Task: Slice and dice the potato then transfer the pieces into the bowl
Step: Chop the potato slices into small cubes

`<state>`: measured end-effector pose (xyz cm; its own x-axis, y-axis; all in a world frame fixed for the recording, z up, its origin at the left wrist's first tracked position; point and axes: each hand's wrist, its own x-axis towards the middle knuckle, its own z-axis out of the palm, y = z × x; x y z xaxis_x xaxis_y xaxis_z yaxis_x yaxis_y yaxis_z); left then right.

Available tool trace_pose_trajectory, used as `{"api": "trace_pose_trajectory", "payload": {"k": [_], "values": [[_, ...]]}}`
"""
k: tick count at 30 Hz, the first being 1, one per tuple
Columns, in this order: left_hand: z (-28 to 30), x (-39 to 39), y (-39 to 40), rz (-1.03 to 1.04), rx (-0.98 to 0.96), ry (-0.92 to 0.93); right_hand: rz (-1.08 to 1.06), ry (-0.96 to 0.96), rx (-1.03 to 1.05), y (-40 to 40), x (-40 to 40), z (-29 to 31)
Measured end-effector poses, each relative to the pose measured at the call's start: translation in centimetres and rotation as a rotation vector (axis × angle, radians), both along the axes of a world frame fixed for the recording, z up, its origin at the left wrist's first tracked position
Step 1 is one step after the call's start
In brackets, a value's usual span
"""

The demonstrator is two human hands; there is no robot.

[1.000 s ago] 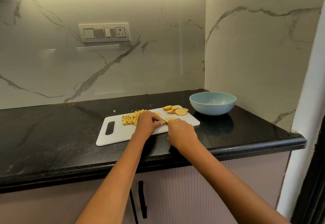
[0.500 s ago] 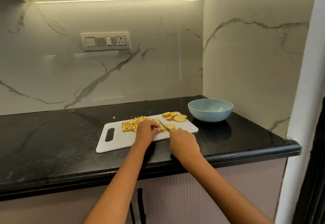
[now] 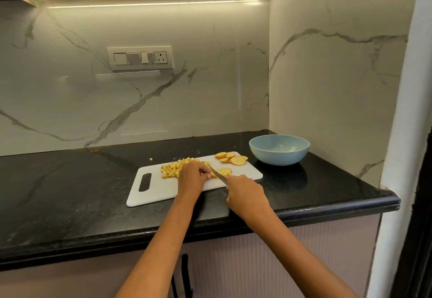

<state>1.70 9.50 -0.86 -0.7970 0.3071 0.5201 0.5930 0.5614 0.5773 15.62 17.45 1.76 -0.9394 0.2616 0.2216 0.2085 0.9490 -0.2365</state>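
Observation:
A white cutting board [image 3: 159, 192] lies on the black counter. Diced potato [image 3: 171, 170] is heaped at its middle, round potato slices [image 3: 231, 158] sit at its far right corner, and a partly cut slice [image 3: 225, 171] lies between my hands. My left hand [image 3: 191, 177] presses curled fingers on potato pieces beside the blade. My right hand [image 3: 245, 193] grips a small knife [image 3: 217, 173], blade angled up and left over the board. The light blue bowl [image 3: 279, 149] stands to the right of the board and looks empty.
One stray potato cube [image 3: 151, 159] lies on the black counter [image 3: 70, 192] behind the board. Marble walls close in the back and right side. A switch panel [image 3: 140, 57] is on the back wall. Cabinet handles [image 3: 184, 276] hang below the counter edge.
The camera has tilted upward, so the board sits lower in view. The knife blade shows more between my hands; both hands stay at the same spot on the board.

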Motion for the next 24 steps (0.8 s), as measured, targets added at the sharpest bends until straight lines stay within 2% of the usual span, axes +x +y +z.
{"api": "trace_pose_trajectory", "payload": {"k": [9,16,24], "values": [[0.5,0.0,-0.3,-0.035,-0.087,-0.011,0.008,-0.054,0.044,-0.4,-1.4,0.9],[0.2,0.5,-0.1,0.013,-0.067,0.009,0.021,-0.006,0.211,-1.0,-0.4,-0.4],[0.0,0.3,0.1,0.068,-0.027,0.042,-0.022,0.132,0.051,1.3,-1.1,-1.2]]}}
